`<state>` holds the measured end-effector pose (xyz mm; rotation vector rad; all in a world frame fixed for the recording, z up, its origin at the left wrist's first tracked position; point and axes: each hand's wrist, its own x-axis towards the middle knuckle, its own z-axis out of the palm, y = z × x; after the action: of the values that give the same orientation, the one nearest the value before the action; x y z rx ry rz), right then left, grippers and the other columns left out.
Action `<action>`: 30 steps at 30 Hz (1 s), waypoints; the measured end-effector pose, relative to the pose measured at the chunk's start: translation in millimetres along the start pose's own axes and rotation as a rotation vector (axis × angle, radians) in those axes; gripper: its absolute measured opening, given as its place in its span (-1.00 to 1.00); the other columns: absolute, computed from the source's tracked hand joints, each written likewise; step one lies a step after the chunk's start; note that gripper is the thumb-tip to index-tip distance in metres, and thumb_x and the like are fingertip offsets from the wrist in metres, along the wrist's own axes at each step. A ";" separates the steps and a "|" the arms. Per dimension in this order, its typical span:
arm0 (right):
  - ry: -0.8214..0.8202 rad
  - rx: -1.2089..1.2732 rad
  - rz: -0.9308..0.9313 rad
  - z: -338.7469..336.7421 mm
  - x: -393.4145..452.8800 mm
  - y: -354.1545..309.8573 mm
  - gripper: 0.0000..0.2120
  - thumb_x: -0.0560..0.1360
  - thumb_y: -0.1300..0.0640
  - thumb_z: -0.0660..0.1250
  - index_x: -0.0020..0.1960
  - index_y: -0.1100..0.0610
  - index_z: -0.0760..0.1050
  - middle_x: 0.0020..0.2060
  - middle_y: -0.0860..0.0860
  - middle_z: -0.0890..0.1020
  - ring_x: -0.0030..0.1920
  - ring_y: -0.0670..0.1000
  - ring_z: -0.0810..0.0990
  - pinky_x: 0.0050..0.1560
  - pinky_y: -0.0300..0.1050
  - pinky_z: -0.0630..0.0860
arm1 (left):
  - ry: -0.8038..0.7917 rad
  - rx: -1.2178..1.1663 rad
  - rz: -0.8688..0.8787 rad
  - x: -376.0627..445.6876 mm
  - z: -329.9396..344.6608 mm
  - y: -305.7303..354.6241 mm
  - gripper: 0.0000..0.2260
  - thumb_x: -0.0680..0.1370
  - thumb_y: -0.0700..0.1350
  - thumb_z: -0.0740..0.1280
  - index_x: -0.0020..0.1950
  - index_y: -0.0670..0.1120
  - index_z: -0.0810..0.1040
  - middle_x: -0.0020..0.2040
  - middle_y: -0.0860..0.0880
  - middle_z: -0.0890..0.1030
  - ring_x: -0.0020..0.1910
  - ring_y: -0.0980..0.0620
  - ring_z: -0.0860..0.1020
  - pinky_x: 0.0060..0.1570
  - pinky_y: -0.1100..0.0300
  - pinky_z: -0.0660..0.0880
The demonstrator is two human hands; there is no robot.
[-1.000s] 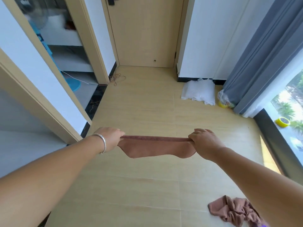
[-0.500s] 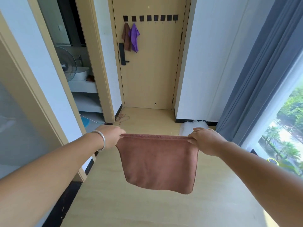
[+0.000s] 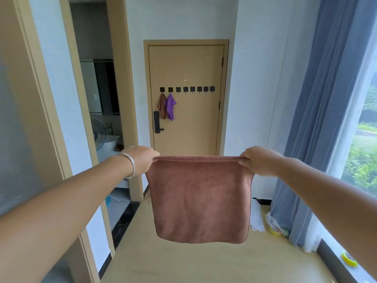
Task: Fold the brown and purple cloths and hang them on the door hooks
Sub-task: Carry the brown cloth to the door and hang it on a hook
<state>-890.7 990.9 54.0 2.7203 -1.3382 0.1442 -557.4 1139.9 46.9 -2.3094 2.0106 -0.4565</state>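
While the brown cloth (image 3: 199,199) hangs at six o'clock, the left hand (image 3: 142,160) and right hand (image 3: 258,161) each keep a closed grip pinching a top corner—if either pinch slackens, it could drop before reaching the door hooks (image 3: 186,89) at twelve o'clock.

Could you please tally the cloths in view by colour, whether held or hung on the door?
Brown cloths: 2, one held by the left hand and right hand, one hung
Purple cloths: 1, hung
Total: 3
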 end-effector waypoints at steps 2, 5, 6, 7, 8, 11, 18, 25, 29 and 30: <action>0.044 0.003 0.001 -25.8 -1.6 0.8 -0.65 0.64 -0.08 0.05 0.22 0.01 0.53 0.06 -0.03 0.58 0.08 0.04 0.50 0.08 -0.01 0.46 | 0.038 0.020 -0.013 1.1 -24.2 -1.0 -0.76 0.65 -0.10 0.06 -0.06 0.00 0.50 -0.16 0.01 0.56 -0.19 0.00 0.54 -0.14 0.05 0.52; 0.099 -0.009 -0.005 -56.4 -6.6 5.0 -0.66 0.64 -0.07 0.05 0.19 0.01 0.54 0.02 -0.04 0.59 0.03 0.02 0.52 0.06 -0.01 0.49 | 0.067 0.064 -0.048 3.8 -56.5 -1.4 -0.76 0.64 -0.15 0.06 -0.07 -0.02 0.50 -0.15 -0.02 0.58 -0.17 -0.01 0.56 -0.20 0.11 0.48; 0.111 -0.013 -0.006 -63.2 -7.9 6.7 -0.66 0.64 -0.07 0.05 0.18 0.02 0.55 0.01 -0.04 0.60 0.02 0.02 0.52 0.06 -0.01 0.49 | 0.074 0.076 -0.060 5.2 -65.4 -1.7 -0.76 0.63 -0.18 0.06 -0.08 -0.03 0.50 -0.14 -0.03 0.58 -0.17 -0.02 0.57 -0.22 0.12 0.47; 0.128 -0.018 -0.008 -71.9 -9.7 10.1 -0.65 0.64 -0.07 0.05 0.17 0.02 0.55 0.00 -0.04 0.60 0.01 0.02 0.53 0.06 -0.01 0.50 | 0.090 0.086 -0.069 7.1 -76.7 -0.9 -0.76 0.62 -0.19 0.07 -0.08 -0.03 0.50 -0.13 -0.04 0.59 -0.16 -0.03 0.57 -0.23 0.12 0.45; 0.143 -0.023 -0.008 -79.9 -11.7 12.8 -0.65 0.64 -0.07 0.05 0.17 0.03 0.55 0.00 -0.03 0.60 0.01 0.02 0.53 0.06 -0.02 0.50 | 0.105 0.091 -0.080 8.3 -87.2 0.2 -0.77 0.61 -0.20 0.07 -0.08 -0.04 0.50 -0.12 -0.05 0.59 -0.16 -0.04 0.57 -0.24 0.12 0.44; 0.188 -0.014 0.004 -103.2 -18.2 21.7 -0.65 0.64 -0.07 0.05 0.18 0.03 0.55 0.00 -0.02 0.61 -0.01 0.01 0.53 0.03 -0.04 0.50 | 0.154 0.121 -0.102 10.2 -115.1 6.2 -0.77 0.61 -0.21 0.07 -0.06 -0.05 0.51 -0.10 -0.06 0.60 -0.24 -0.01 0.49 -0.26 0.13 0.40; 0.258 -0.038 -0.011 -137.6 -30.8 43.0 -0.65 0.64 -0.07 0.06 0.19 0.04 0.55 0.02 0.00 0.61 0.01 0.04 0.53 0.08 0.02 0.50 | 0.240 0.139 -0.095 6.1 -150.3 22.5 -0.73 0.65 -0.11 0.03 -0.10 0.02 0.49 -0.18 -0.01 0.58 -0.19 -0.02 0.56 -0.22 0.09 0.48; 0.241 -0.002 -0.008 -127.8 -29.6 58.2 -0.64 0.64 -0.06 0.07 0.17 0.08 0.56 -0.02 0.02 0.62 -0.03 0.05 0.55 0.09 0.04 0.52 | 0.217 0.172 -0.100 11.8 -145.5 39.8 -0.73 0.65 -0.11 0.04 -0.15 0.00 0.46 -0.16 -0.03 0.60 -0.17 -0.04 0.58 -0.23 0.09 0.48; 0.214 -0.001 -0.015 -112.0 -13.9 62.7 -0.64 0.64 -0.06 0.07 0.17 0.07 0.57 -0.04 0.00 0.62 -0.05 0.04 0.54 0.04 -0.01 0.51 | 0.176 0.164 -0.089 27.9 -128.5 39.6 -0.73 0.66 -0.11 0.03 -0.08 -0.02 0.50 -0.13 -0.03 0.60 -0.14 -0.04 0.58 -0.16 0.06 0.50; 0.208 0.001 -0.017 -107.8 -7.6 63.6 -0.65 0.64 -0.06 0.07 0.16 0.07 0.57 -0.04 0.00 0.62 -0.06 0.03 0.53 0.01 -0.04 0.50 | 0.168 0.158 -0.084 33.8 -122.8 38.1 -0.73 0.66 -0.09 0.03 -0.07 -0.02 0.50 -0.13 -0.03 0.60 -0.14 -0.04 0.58 -0.15 0.06 0.50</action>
<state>-949.9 973.0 163.1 2.6300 -1.2560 0.4136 -620.8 1120.3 162.0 -2.3363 1.8709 -0.8089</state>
